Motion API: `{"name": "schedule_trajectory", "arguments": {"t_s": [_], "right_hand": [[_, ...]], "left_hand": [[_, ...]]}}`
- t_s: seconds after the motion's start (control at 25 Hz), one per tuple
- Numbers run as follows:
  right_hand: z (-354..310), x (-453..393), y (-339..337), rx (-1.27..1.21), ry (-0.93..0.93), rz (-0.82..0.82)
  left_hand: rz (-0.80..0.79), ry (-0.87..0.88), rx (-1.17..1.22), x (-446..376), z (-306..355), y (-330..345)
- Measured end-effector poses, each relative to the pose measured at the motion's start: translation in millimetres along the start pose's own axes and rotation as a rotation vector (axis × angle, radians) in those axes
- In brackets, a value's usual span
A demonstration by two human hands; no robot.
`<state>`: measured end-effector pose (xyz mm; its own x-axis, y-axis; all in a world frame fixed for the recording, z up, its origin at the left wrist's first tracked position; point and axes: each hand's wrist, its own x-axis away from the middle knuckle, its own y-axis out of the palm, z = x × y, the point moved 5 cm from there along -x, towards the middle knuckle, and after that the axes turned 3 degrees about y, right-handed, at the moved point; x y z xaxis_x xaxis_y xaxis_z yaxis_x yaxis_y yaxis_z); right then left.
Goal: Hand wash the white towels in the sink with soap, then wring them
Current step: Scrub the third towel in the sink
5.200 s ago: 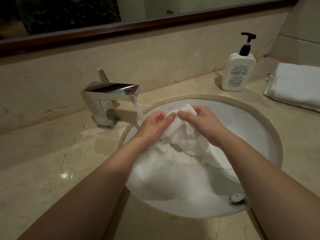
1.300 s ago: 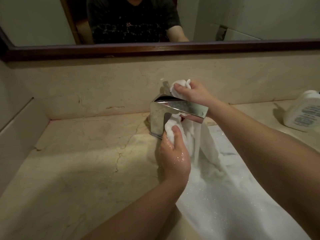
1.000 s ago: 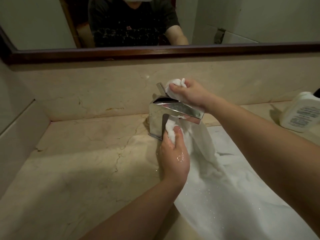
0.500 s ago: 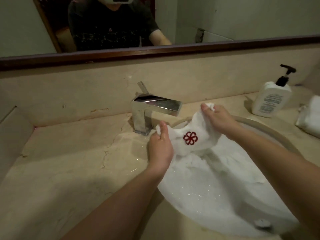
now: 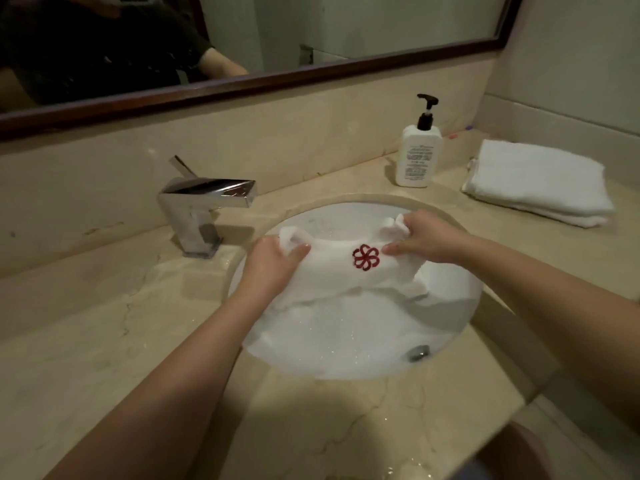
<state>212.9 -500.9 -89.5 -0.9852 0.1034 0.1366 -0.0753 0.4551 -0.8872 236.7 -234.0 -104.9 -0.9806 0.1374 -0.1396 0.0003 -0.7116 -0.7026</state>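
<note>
The wet white towel [image 5: 346,271] hangs stretched between both hands over the round white sink [image 5: 349,209], its lower part sagging into the basin, where it merges with foamy water. The left hand [image 5: 273,261] clenches one upper corner, a tuft of cloth bunching out above the thumb; the right hand [image 5: 419,237] pinches the other corner, with a small wad sticking up past the knuckles. Between the two grips the terry cloth is pulled fairly flat and shows a red embroidered flower emblem [image 5: 365,257], just beside the right fingertips. A metal drain stopper [image 5: 418,352] sits at the basin's near right. The beige marble counter [image 5: 104,341] is veined and wet along its near edge. At the sink's far left edge stands an angular chrome faucet [image 5: 204,206] with a flat spout. Toward the counter's far right, a white pump bottle [image 5: 418,150] with a black nozzle stands upright, and a folded dry white towel [image 5: 536,181] lies by the right edge. A dark-framed mirror [image 5: 242,84] runs along the wall behind.
</note>
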Motion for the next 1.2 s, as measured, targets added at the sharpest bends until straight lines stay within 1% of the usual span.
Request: {"name": "schedule_trajectory", "arguments": {"t_s": [0.08,0.12,0.16,0.2,0.28,0.36,0.4,0.48,0.52,0.56,0.64,0.68,0.72,0.76,0.88,0.96,1.04,1.12,1.2], "right_hand": [[13.7,3.2,-5.4,0.042,0.027,0.090],[18.0,6.4,-7.3,0.001,0.024,0.107],[23.2,10.2,-9.4,-0.101,0.028,0.113],[25.1,16.6,-11.5,-0.254,0.034,0.111],[32.3,22.6,-14.2,-0.628,0.079,0.126],[36.3,17.4,-11.5,-1.025,0.115,0.182],[35.6,11.3,-7.8,-1.162,0.140,0.214],[30.8,-4.7,3.8,-1.291,0.210,0.248],[23.4,-9.1,11.5,-1.364,0.224,0.231],[16.8,-15.6,22.3,-1.447,0.235,0.178],[5.0,-23.4,43.2,-1.582,0.274,0.044],[0.2,-24.1,50.0,-1.608,0.288,-0.002],[0.2,-27.4,56.2,-1.607,0.293,-0.018],[-1.7,-28.2,59.9,-1.584,0.294,-0.017],[-0.8,-32.6,63.6,-1.442,0.273,0.032],[4.2,-34.6,61.8,-1.336,0.259,0.113],[10.1,-33.1,54.7,-1.246,0.252,0.226],[8.3,-25.1,48.2,-1.250,0.246,0.328],[1.2,-16.4,43.8,-1.225,0.262,0.406]], "left_hand": [[0.047,0.065,-0.141,-3.7,14.9,9.0],[0.062,0.084,-0.175,-6.0,21.3,13.0],[0.075,0.068,-0.158,-8.7,26.7,16.3],[0.093,0.037,-0.075,-11.6,29.3,19.0],[0.111,-0.078,0.306,-16.6,36.0,26.9],[0.102,-0.205,0.667,-18.4,49.4,40.1],[0.055,-0.250,0.780,-20.6,55.0,48.5],[-0.086,-0.285,0.923,-26.0,59.8,69.0],[-0.120,-0.270,0.948,-26.3,58.2,77.2],[-0.091,-0.255,0.906,-27.5,52.0,82.7],[0.103,-0.209,0.696,-34.0,38.1,81.0],[0.227,-0.170,0.598,-35.3,35.9,74.4],[0.318,-0.130,0.535,-36.3,34.9,67.1],[0.359,-0.096,0.493,-37.6,36.5,61.2],[0.290,-0.014,0.350,-45.9,37.0,61.0],[0.272,0.035,0.328,-45.4,39.5,63.4],[0.287,-0.001,0.471,-43.8,41.8,64.7],[0.291,-0.149,0.682,-40.3,41.3,70.3],[0.192,-0.270,0.853,-36.2,43.8,83.4]]}}
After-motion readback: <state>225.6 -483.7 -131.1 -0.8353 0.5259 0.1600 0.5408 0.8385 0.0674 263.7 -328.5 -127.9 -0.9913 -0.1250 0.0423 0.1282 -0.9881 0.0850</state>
